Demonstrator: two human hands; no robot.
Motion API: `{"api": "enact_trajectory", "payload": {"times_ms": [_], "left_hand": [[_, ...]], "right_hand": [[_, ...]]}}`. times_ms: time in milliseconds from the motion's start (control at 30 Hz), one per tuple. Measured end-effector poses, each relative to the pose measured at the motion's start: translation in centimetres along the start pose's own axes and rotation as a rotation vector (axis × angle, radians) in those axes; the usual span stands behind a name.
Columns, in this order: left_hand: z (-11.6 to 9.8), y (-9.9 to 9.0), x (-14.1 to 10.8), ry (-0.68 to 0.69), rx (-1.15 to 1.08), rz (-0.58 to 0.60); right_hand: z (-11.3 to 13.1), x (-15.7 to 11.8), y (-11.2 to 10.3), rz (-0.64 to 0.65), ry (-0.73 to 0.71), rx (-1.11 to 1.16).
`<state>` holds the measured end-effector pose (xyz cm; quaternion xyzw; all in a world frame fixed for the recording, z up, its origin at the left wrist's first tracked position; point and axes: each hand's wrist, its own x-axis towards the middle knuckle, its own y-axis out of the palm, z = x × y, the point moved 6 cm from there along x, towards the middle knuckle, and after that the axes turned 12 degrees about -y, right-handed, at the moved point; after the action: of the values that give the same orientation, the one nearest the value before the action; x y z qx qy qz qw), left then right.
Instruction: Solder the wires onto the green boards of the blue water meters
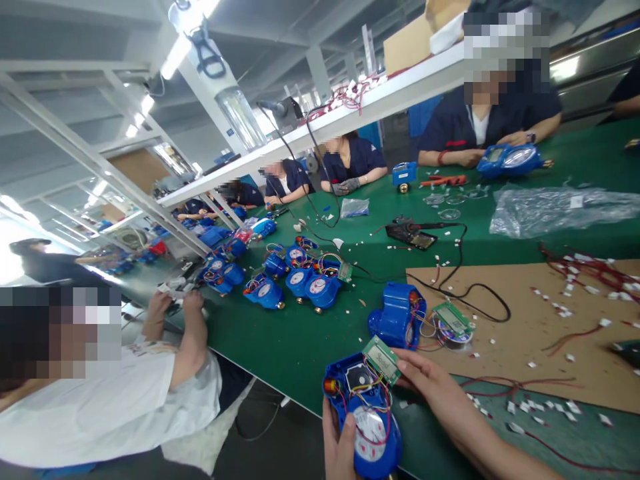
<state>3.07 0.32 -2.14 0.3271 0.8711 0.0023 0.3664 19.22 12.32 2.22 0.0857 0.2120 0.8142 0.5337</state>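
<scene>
My left hand (341,440) grips a blue water meter (387,417) at the bench's near edge, its thumb beside the round white dial. The meter's upper housing is uncovered, showing a battery (331,386) and thin coloured wires. Between the fingers of my right hand (417,373) is the edge of a small green circuit board (381,360) with a display, held over the housing and wired to it. Just beyond stands another blue meter (397,315), and a second green display board (453,319) lies on a solder spool (455,337) next to it.
Several open blue meters (315,285) stand farther along the green bench (280,333). Cardboard (480,360) with scattered red wires and white connectors lies right. A black cable (480,287) crosses the bench. A person in white (115,400) sits at left; co-workers sit opposite beneath a shelf (400,83).
</scene>
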Motion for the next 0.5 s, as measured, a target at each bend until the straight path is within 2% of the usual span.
{"api": "enact_trajectory", "payload": {"times_ms": [300,500], "left_hand": [[0.0,-0.3,0.3,0.001,0.013,0.023],[-0.7,0.9,-1.3,-0.004,0.031,0.105]], "right_hand": [[0.0,-0.1,0.0,0.0,-0.048,0.032],[0.3,-0.5,0.1,-0.029,-0.046,0.049]]}}
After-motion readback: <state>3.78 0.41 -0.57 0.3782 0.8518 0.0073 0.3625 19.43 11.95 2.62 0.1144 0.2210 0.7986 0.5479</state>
